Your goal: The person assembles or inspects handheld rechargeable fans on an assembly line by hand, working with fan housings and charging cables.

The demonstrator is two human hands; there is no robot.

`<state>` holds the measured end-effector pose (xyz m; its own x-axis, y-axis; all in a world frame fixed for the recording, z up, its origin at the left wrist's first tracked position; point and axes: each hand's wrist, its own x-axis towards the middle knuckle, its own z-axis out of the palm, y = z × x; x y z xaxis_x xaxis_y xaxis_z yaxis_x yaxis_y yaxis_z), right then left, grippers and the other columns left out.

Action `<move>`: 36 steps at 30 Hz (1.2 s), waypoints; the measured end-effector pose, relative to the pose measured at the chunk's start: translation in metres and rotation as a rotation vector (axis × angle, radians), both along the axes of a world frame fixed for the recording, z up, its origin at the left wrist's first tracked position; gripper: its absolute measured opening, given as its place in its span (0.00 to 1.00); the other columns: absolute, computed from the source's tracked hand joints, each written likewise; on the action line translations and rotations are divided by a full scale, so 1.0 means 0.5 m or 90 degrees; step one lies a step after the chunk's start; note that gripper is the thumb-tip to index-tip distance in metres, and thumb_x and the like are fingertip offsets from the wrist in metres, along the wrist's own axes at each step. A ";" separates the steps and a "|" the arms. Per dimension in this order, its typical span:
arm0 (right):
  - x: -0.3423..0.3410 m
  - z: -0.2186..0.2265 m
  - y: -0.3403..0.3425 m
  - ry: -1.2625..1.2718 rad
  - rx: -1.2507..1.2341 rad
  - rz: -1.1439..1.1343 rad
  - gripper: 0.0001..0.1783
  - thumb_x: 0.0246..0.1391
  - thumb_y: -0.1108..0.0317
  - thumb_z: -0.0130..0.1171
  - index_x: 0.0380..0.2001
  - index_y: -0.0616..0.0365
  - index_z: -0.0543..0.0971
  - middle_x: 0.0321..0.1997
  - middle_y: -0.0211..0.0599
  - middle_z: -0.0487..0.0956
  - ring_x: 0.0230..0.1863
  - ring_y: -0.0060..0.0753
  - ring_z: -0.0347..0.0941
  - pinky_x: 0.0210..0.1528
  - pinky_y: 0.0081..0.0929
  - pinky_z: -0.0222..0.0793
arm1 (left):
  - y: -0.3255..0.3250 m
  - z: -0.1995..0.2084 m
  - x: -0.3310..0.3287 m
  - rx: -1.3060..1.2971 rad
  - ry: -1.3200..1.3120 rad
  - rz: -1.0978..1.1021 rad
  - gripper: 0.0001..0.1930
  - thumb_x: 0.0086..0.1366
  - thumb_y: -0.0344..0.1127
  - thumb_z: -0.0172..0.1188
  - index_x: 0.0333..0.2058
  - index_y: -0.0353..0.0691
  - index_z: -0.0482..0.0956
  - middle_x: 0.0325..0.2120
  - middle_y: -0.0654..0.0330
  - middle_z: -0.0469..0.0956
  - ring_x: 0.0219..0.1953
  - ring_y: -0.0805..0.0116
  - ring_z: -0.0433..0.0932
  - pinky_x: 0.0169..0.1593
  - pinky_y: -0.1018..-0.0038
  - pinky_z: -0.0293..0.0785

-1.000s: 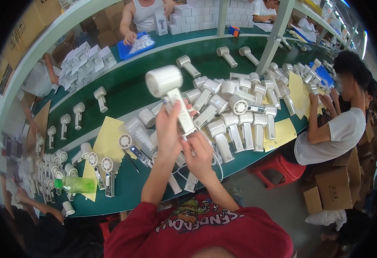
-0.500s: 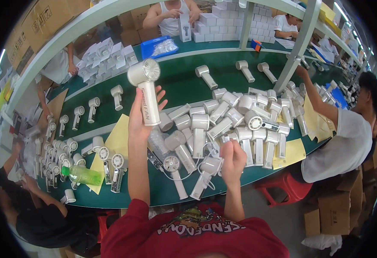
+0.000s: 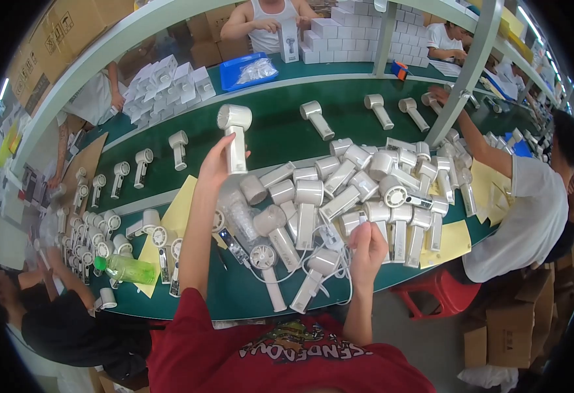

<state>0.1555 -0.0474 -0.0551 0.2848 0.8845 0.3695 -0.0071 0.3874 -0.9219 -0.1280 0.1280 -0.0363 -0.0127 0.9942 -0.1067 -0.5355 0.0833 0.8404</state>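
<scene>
My left hand (image 3: pixel 216 162) is wrapped round the handle of a white handheld fan (image 3: pixel 236 119), held upright over the green conveyor belt with its head on top. My right hand (image 3: pixel 369 254) is closed in a pinch at the right front of the fan pile. A small pale plug (image 3: pixel 363 217) shows at its fingertips, and a looped white cable (image 3: pixel 343 278) hangs beside it. Close by on the table lie two more fans, one with its round grille (image 3: pixel 262 257) facing up and another tilted (image 3: pixel 316 272). Clear plastic wrap (image 3: pixel 238 213) rests between my arms.
A large heap of white fans (image 3: pixel 310 192) covers the table ahead. More fans (image 3: pixel 313 118) lie spaced along the belt (image 3: pixel 267 131). At left stands a green bottle (image 3: pixel 128 268). A metal post (image 3: pixel 467 78) rises at right, where a co-worker's arm (image 3: pixel 473 134) reaches across.
The fan in my left hand has turned, its grille now facing left, and moved slightly away. My right hand has shifted right, drawing the cable along. The co-worker at right now touches a belt fan.
</scene>
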 end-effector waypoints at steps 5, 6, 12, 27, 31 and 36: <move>-0.004 0.006 0.005 0.021 0.016 -0.006 0.18 0.60 0.67 0.40 0.16 0.61 0.64 0.15 0.27 0.64 0.19 0.15 0.56 0.22 0.14 0.51 | 0.194 -0.114 -0.129 -0.050 0.343 0.064 0.17 0.52 0.42 0.61 0.35 0.34 0.74 0.28 0.59 0.74 0.29 0.70 0.73 0.33 0.74 0.69; -0.006 0.002 0.008 0.023 0.017 -0.001 0.18 0.60 0.67 0.40 0.16 0.61 0.64 0.15 0.27 0.64 0.19 0.15 0.56 0.22 0.14 0.51 | 0.227 -0.147 -0.163 -0.093 0.385 0.131 0.17 0.51 0.42 0.62 0.33 0.33 0.76 0.29 0.59 0.75 0.30 0.71 0.73 0.34 0.75 0.68; 0.028 -0.009 0.023 0.022 -0.016 -0.022 0.18 0.60 0.67 0.41 0.16 0.61 0.64 0.15 0.27 0.64 0.19 0.15 0.56 0.22 0.15 0.51 | 0.247 -0.208 -0.176 -0.173 1.170 0.407 0.16 0.53 0.44 0.55 0.37 0.40 0.74 0.41 0.48 0.68 0.46 0.51 0.66 0.44 0.58 0.66; 0.038 0.003 0.015 0.029 -0.017 -0.012 0.17 0.59 0.70 0.40 0.16 0.62 0.65 0.16 0.28 0.64 0.19 0.16 0.57 0.22 0.15 0.52 | 0.459 -0.242 0.201 0.055 0.941 0.021 0.31 0.48 0.46 0.56 0.53 0.53 0.62 0.49 0.45 0.64 0.46 0.48 0.68 0.42 0.64 0.70; 0.048 0.003 0.025 0.051 -0.012 -0.038 0.17 0.59 0.70 0.40 0.16 0.62 0.65 0.18 0.28 0.65 0.21 0.16 0.57 0.23 0.15 0.52 | 0.276 -0.050 0.260 -0.011 0.349 -0.211 0.40 0.56 0.33 0.52 0.61 0.59 0.37 0.36 0.56 0.69 0.40 0.55 0.74 0.35 0.60 0.77; -0.026 0.041 0.046 0.004 0.081 0.025 0.14 0.57 0.70 0.42 0.18 0.64 0.67 0.18 0.28 0.64 0.22 0.17 0.57 0.25 0.16 0.53 | 0.006 0.096 0.289 0.038 0.025 -0.279 0.46 0.60 0.33 0.53 0.59 0.54 0.20 0.40 0.47 0.69 0.43 0.51 0.73 0.41 0.56 0.74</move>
<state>0.1425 -0.0243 -0.0345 0.2533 0.8408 0.4784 -0.0295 0.5010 -0.8649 0.0166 0.1311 0.0119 0.4088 0.9109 -0.0561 -0.4279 0.2456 0.8698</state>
